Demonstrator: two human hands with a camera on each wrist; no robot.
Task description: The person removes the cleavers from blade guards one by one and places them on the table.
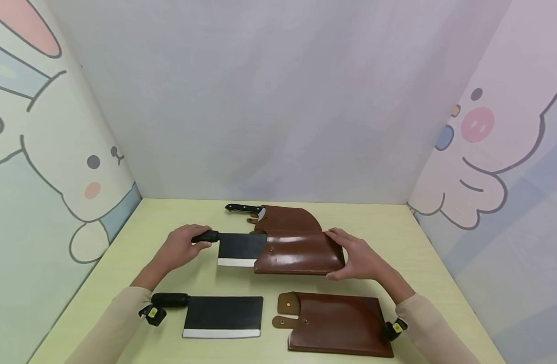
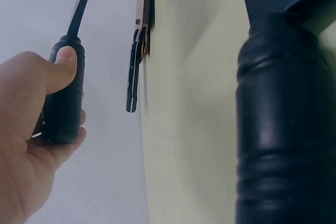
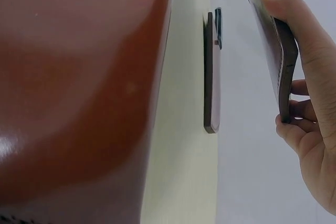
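In the head view my left hand (image 1: 180, 247) grips the black handle of a cleaver (image 1: 242, 247), its dark blade edged in silver. Part of that blade is inside a glossy brown leather sheath (image 1: 305, 253). My right hand (image 1: 357, 255) holds the sheath by its far end, thumb on one edge and fingers on the other. Both wrist views show cleaver and sheath raised off the table. The left wrist view has my thumb pressed along the ridged handle (image 2: 65, 103). The blade's tip is hidden inside the leather.
A second cleaver (image 1: 223, 313) lies on the pale table (image 1: 123, 242) at the front left. Right of it is another brown sheath (image 1: 342, 323) with two snap straps. Behind my hands lies a sheathed knife with a riveted black handle (image 1: 244, 208). Walls enclose the table's back and sides.
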